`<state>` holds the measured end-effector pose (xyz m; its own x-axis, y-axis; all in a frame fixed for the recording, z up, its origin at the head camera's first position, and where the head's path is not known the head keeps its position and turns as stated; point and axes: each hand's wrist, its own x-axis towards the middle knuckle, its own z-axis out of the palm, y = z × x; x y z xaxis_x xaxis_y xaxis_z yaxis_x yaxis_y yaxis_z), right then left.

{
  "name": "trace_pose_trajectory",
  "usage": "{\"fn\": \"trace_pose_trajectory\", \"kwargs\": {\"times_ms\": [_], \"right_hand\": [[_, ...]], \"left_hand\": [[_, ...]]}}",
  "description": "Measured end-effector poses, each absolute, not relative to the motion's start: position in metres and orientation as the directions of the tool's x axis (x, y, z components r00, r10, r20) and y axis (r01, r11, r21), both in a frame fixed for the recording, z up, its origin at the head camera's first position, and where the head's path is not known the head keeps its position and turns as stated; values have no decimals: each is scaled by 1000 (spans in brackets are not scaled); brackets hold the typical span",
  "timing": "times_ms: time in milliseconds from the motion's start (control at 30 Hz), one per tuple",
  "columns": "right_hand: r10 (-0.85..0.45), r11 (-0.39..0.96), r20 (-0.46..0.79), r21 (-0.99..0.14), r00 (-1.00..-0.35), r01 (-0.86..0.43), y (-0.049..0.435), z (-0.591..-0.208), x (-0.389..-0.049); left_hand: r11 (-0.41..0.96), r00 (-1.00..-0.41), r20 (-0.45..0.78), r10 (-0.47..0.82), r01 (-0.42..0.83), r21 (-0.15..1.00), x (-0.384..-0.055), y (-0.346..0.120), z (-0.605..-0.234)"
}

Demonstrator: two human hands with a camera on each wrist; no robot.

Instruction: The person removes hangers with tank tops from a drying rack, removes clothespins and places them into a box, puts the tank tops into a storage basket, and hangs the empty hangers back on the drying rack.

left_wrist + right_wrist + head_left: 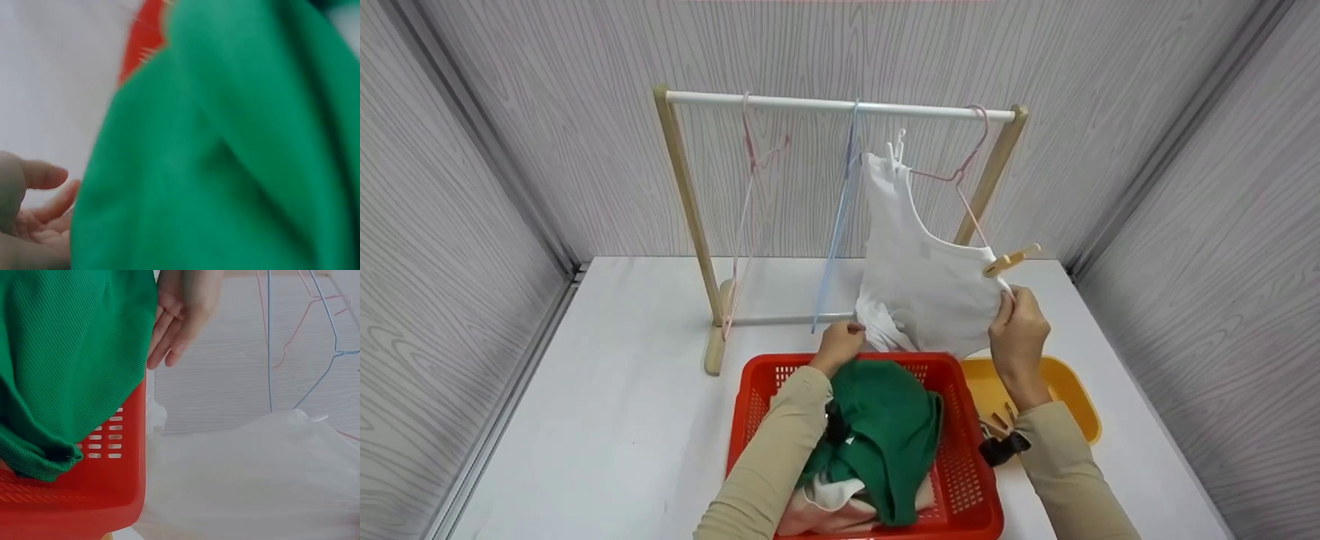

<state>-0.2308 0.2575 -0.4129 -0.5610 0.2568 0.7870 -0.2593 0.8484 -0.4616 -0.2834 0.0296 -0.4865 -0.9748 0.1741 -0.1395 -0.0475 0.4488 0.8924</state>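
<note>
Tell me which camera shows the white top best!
The head view: most of the white top shows there, even its orange clothespin. The right wrist view shows only a cropped, pale part; the left wrist view doesn't clearly show it.

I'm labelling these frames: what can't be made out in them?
Head view: number of pegs in the yellow tray; the right sleeve and black wrist device cover part.
Head view: shape of the pink cloth, mostly under the green cloth.
Head view: bottom edge of the white top, partly behind the red basket.
Left wrist view: rest of the left hand, cut off by the left edge.
</note>
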Motion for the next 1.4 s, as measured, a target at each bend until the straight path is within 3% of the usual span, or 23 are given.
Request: {"fn": "trace_pose_trajectory", "kwargs": {"times_ms": [100, 333, 767, 933, 1167, 1400], "right_hand": [[248, 854, 795, -449, -553, -262, 256, -413, -229], [229, 860, 813, -426, -535, -280, 255, -415, -228], [249, 846, 805, -451, -538, -283, 249, -413, -219], [253, 846, 807, -452, -534, -282, 248, -413, -218], [250, 846, 815, -447, -523, -291, 247, -413, -218], [288, 833, 813, -473, -506, -286, 248, -411, -218]], "left_hand": [[437, -973, -184, 138, -107, 893, -286, 31, -486], [634, -961, -185, 207, -12, 773, -289, 36, -489], [690, -912, -255, 321, 41, 723, -289, 47, -491], [610, -914, -254, 315, -10, 792, -289, 48, -490], [367, -903, -266, 338, -134, 920, -284, 56, -488], [241, -943, -154, 295, -83, 967, -278, 60, -487]]}}
